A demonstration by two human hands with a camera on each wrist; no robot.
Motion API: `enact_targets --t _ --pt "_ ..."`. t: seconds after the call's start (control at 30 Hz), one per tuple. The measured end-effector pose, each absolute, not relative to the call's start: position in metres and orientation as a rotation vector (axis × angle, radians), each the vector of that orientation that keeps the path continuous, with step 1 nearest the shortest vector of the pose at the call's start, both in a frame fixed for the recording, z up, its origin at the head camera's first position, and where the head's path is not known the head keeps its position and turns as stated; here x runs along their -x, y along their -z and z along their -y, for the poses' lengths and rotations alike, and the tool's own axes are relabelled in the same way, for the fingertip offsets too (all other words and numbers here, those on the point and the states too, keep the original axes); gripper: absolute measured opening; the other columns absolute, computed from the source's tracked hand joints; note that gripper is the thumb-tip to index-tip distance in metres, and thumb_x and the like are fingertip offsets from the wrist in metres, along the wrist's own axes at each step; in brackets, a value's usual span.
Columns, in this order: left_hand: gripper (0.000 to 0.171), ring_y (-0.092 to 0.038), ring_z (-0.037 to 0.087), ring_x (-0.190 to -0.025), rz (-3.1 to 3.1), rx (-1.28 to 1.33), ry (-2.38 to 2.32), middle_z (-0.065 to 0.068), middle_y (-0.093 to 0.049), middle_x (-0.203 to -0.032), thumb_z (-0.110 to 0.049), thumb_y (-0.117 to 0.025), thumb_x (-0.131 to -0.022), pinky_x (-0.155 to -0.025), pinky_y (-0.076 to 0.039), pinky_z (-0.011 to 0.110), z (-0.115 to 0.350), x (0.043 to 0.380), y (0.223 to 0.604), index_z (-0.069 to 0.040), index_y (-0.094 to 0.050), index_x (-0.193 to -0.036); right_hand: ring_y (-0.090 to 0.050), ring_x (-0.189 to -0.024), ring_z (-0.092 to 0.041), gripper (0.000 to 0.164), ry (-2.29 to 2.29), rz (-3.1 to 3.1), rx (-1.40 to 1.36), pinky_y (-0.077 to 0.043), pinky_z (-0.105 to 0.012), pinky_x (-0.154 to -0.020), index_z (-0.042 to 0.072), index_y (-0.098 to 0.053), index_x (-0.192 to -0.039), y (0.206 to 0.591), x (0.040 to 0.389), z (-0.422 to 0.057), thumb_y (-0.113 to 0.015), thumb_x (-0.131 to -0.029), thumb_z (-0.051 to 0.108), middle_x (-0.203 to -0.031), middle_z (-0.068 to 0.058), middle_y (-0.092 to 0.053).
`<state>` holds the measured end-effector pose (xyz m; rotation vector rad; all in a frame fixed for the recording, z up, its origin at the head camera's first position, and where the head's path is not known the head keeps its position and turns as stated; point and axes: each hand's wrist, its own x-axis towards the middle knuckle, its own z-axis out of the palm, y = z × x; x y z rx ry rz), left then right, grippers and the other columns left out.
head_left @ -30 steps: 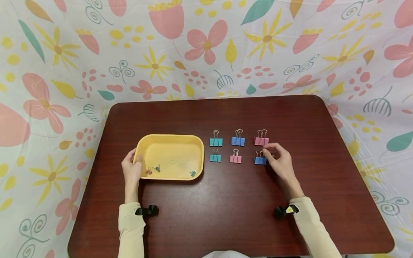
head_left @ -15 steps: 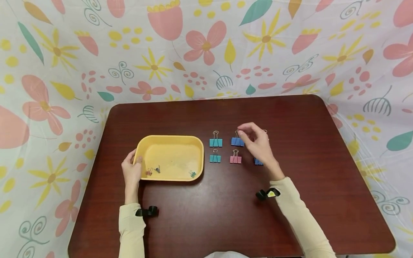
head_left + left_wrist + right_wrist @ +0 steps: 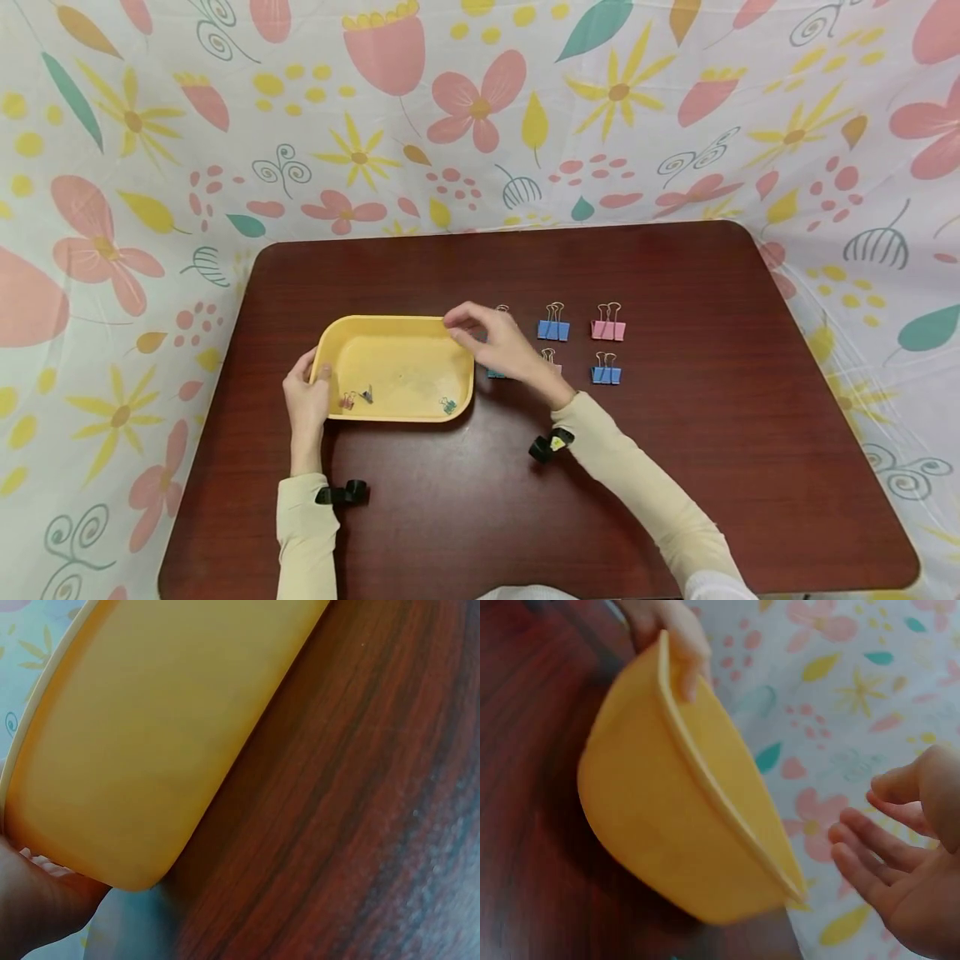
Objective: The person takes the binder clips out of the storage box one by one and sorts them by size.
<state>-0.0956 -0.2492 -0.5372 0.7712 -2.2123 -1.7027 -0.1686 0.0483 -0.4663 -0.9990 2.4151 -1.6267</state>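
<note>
A yellow plastic tray (image 3: 405, 358) is gripped at its left end by my left hand (image 3: 306, 408), the thumb inside over the rim. Small binder clips lie in it: a pink one (image 3: 348, 400), a blue one (image 3: 366, 394) and a teal one (image 3: 447, 406). My right hand (image 3: 501, 340) hovers at the tray's right rim with loosely bent fingers. In the right wrist view these fingers (image 3: 870, 862) hold nothing and stand apart from the tray. Behind this hand, the teal binder clips (image 3: 498, 374) are mostly hidden.
Right of the tray, several binder clips stand in two rows: blue (image 3: 553, 331) and pink (image 3: 608, 331) at the back, blue (image 3: 606, 374) and a partly covered pink one (image 3: 551, 358) in front. A floral cloth (image 3: 480, 183) borders the brown table (image 3: 675, 500).
My right hand has swept left from the rightmost clips, across the rows, to the tray's right rim. The left hand and the clips have stayed in place.
</note>
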Motion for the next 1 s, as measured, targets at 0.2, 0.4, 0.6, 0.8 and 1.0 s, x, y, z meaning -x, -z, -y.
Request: enact_targets --t 0.2,0.4,0.6,0.8,1.0 --pt "0.034 -0.062 0.027 -0.091 2.204 -0.746 1.704 0.012 -0.064 -0.115 -0.007 -0.053 -0.09 -0.065 -0.052 0.021 0.249 0.095 0.538 -0.014 -0.059 -0.123 -0.059 -0.102 -0.019 0.024 1.258 -2.327 1.103 -0.048 -0.03 -0.087 0.009 -0.06 -0.112 0.483 0.166 -0.016 -0.058 -0.089 0.016 -0.11 -0.006 -0.063" --pt "0.033 -0.062 0.027 -0.089 2.187 -0.737 1.732 0.013 -0.065 -0.112 -0.007 -0.053 -0.09 -0.065 -0.053 0.023 0.249 0.095 0.538 -0.015 -0.059 -0.122 -0.054 -0.095 -0.02 0.031 0.694 -2.369 1.181 -0.042 -0.031 -0.084 0.01 -0.059 -0.116 0.484 0.156 0.0 -0.061 -0.087 0.02 -0.105 -0.008 -0.061" --pt "0.034 -0.062 0.028 -0.09 2.183 -0.737 1.738 0.013 -0.065 -0.112 -0.005 -0.053 -0.09 -0.065 -0.053 0.025 0.25 0.097 0.538 -0.014 -0.059 -0.122 -0.049 -0.083 -0.012 0.031 0.334 -2.332 1.178 -0.043 -0.026 -0.074 0.017 -0.062 -0.11 0.483 0.152 0.01 -0.069 -0.08 0.02 -0.098 -0.002 -0.055" --pt "0.035 -0.062 0.025 -0.09 2.182 -0.756 1.75 0.012 -0.065 -0.112 -0.004 -0.052 -0.089 -0.066 -0.052 0.024 0.249 0.098 0.536 -0.015 -0.06 -0.121 -0.049 -0.082 -0.011 0.031 0.302 -2.187 1.203 -0.042 -0.02 -0.07 0.018 -0.066 -0.101 0.488 0.151 0.012 -0.07 -0.073 0.004 -0.09 -0.001 -0.06" --pt "0.035 -0.061 0.023 -0.089 2.195 -0.757 1.755 0.011 -0.065 -0.113 -0.004 -0.052 -0.089 -0.066 -0.052 0.023 0.25 0.098 0.536 -0.015 -0.059 -0.122 -0.051 -0.076 -0.009 0.036 0.326 -2.099 1.185 -0.042 -0.017 -0.057 0.022 -0.069 -0.085 0.49 0.151 0.012 -0.06 -0.07 -0.009 -0.082 0.004 -0.061"
